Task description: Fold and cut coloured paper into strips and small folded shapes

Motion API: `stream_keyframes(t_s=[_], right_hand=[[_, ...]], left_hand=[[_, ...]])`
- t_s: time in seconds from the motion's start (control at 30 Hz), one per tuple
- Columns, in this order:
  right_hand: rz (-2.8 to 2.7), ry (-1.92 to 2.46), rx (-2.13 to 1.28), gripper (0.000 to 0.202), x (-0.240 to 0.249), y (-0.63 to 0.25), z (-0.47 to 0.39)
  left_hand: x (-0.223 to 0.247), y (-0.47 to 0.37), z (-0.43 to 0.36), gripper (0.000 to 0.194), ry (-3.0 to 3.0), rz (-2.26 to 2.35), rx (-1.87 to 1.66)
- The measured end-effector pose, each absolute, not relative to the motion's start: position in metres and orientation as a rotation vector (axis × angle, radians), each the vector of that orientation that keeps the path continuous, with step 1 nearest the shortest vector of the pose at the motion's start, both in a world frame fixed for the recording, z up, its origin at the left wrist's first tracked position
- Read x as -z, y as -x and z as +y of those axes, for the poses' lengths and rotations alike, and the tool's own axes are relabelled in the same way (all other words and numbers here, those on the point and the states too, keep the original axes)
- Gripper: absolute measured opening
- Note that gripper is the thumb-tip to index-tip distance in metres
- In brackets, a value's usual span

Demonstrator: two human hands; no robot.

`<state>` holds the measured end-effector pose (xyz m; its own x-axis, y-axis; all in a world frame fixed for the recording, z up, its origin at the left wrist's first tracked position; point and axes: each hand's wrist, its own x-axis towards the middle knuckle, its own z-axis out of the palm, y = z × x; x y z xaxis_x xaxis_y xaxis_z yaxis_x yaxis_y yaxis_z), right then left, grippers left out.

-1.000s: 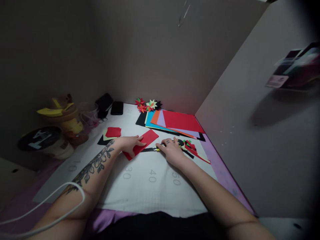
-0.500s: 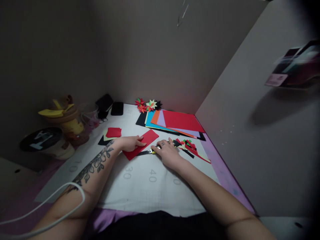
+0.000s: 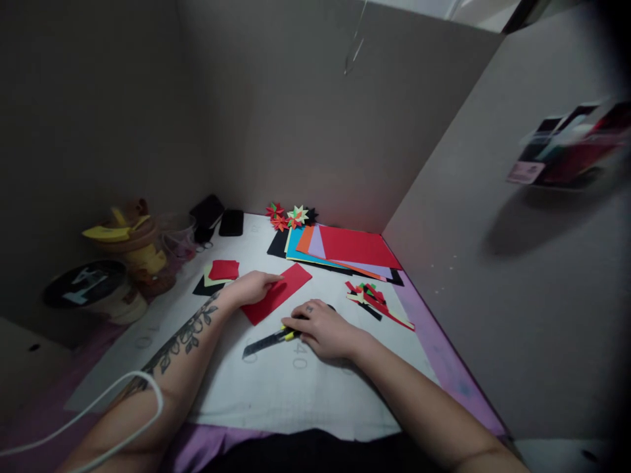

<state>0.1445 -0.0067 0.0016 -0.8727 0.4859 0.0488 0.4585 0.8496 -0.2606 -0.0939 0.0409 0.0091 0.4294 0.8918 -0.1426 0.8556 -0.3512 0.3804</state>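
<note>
My left hand point(image 3: 256, 288) is over the left edge of a folded-looking red paper strip point(image 3: 286, 290), its fingers closed on it and the index finger stretched across it. The strip lies slantwise on the white gridded mat point(image 3: 221, 387). My right hand point(image 3: 323, 328) is wrapped around a black and yellow utility knife point(image 3: 270, 343), whose long blade points left over the mat. The blade lies apart from the red strip, on the side nearer to me. Part of the knife's handle is hidden under my right hand.
Small red, cream and black paper squares point(image 3: 224, 269) lie left. Coloured sheets point(image 3: 357, 246) are fanned at the back, beside folded paper stars point(image 3: 297, 217). Paper offcuts point(image 3: 367, 299) lie right. A phone point(image 3: 231, 223), pots point(image 3: 128, 253) and a lidded tub point(image 3: 91, 289) line the left.
My right hand has drawn the knife toward me, away from the red strip. My left hand stays at the strip, its fingers slightly shifted. The camera view has tilted up a little.
</note>
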Motion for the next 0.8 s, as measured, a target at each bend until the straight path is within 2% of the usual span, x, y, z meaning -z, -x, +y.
stream_keyframes(t_s=[0.1,0.17,0.23,0.43,0.63,0.7,0.8], right_hand=[[-2.708,0.842,-0.447,0.043,-0.001,-0.152,0.020],[-2.622,0.988,-0.384,0.028,0.001,-0.152,0.046],[-2.648,1.027,-0.315,0.022,0.003,-0.146,0.072],[-3.017,1.072,-0.366,0.036,0.004,-0.128,0.115],[-3.139,0.968,-0.384,0.011,-0.001,-0.133,0.106],[-3.101,0.928,-0.394,0.010,-0.006,-0.147,0.100],[-2.955,1.108,-0.416,0.012,-0.015,-0.186,0.097]], left_hand=[[-0.007,0.090,0.040,0.040,-2.283,1.674,-0.252],[-0.007,0.088,0.040,0.033,-2.282,1.763,-0.205],[-0.007,0.088,0.039,0.029,-2.275,1.806,-0.145],[-0.004,0.098,0.042,0.032,-2.228,1.805,-0.108],[0.002,0.103,0.047,0.033,-2.143,1.799,-0.117],[0.003,0.103,0.047,0.031,-2.132,1.799,-0.119],[0.002,0.103,0.045,0.027,-2.123,1.779,-0.140]])
